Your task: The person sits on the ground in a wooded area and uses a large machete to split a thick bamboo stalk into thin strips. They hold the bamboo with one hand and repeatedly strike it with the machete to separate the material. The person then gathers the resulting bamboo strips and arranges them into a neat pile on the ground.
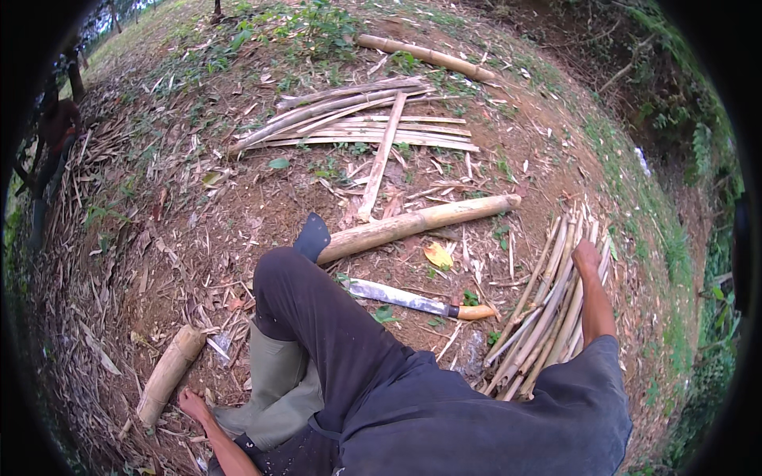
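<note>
My right hand (pixel 586 259) is closed at the upper part of a bundle of split bamboo sticks (pixel 548 305), which lies slanting on the ground at my right. Low on the left, my left hand (pixel 193 403) is down near the ground with its fingers curled; what they hold, if anything, is too small to make out. Beside it are a short, thick bamboo piece (pixel 171 373) and my grey-green rubber boot (pixel 274 365). A machete (pixel 405 299) with a wooden handle lies between my bent leg and the bundle, touched by neither hand.
A thick bamboo pole (pixel 421 228) lies across the ground beyond my knee, a dark blade-like piece (pixel 312 236) at its left end. Farther off are a pile of bamboo strips (pixel 357 127) and another pole (pixel 429 57). A person (pixel 55 135) stands at the far left.
</note>
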`<state>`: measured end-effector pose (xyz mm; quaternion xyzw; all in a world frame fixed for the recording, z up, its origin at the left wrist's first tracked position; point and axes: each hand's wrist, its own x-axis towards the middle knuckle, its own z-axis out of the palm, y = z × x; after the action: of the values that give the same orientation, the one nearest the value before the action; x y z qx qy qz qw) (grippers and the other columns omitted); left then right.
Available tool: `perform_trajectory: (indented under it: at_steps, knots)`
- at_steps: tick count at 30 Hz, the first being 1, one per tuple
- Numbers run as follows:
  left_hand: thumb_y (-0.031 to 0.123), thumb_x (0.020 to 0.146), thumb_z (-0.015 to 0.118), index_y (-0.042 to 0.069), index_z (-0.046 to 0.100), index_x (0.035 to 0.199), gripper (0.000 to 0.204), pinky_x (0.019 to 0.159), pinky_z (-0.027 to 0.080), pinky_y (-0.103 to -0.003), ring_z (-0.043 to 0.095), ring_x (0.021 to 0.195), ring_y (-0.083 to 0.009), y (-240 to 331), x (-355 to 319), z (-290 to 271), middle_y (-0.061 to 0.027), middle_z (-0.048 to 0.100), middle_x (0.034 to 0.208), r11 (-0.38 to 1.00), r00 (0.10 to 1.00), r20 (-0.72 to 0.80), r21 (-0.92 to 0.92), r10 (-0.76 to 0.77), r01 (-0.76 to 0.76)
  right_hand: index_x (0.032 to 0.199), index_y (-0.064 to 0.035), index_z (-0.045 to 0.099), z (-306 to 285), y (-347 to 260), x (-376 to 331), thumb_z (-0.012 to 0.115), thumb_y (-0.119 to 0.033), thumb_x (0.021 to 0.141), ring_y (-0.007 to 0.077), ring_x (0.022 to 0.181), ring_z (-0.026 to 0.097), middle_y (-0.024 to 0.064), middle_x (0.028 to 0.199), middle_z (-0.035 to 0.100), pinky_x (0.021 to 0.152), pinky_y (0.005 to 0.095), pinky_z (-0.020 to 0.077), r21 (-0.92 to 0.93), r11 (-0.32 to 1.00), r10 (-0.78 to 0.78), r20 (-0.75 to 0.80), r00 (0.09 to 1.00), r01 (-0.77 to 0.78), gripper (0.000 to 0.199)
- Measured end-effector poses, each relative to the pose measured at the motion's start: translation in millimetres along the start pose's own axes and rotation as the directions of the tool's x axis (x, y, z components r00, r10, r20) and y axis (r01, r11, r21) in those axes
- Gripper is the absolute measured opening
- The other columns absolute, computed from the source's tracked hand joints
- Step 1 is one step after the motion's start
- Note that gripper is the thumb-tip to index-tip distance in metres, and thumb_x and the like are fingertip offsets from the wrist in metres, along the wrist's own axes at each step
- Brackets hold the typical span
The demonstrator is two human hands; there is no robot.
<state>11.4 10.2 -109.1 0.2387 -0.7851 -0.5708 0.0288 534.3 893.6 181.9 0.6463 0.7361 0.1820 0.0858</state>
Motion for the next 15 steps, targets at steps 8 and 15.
perform_trajectory:
  at_steps: [8, 15]
  knots:
    - [0.015, 0.098, 0.051, -0.001, 0.061, 0.102, 0.019, 0.050, 0.044, -0.024, 0.054, 0.055, -0.0106, 26, -51, 16, -0.0032, 0.056, 0.069, 0.990, 0.999, 0.028, 0.138, 0.026, -0.029, 0.103, -0.0026, 0.060, -45, -430, 62, 0.051, -0.006, 0.083, 0.0357, 0.087, 0.065, 0.0166, 0.103, 0.061, 0.082, 0.0509, 0.0438, 0.137, 0.693, -0.613, -0.404, 0.678, 0.708, 0.022]
    - [0.014, 0.098, 0.052, -0.002, 0.062, 0.104, 0.020, 0.053, 0.046, -0.024, 0.056, 0.058, -0.0105, 55, -77, 51, -0.0032, 0.058, 0.070, 0.968, 0.998, 0.068, 0.249, -0.009, -0.009, 0.108, -0.0043, 0.056, -112, -790, -20, 0.044, -0.007, 0.087, 0.0338, 0.099, 0.063, 0.0143, 0.113, 0.059, 0.087, 0.0529, 0.0398, 0.199, 0.296, -0.831, -0.429, 0.355, 0.934, 0.025]
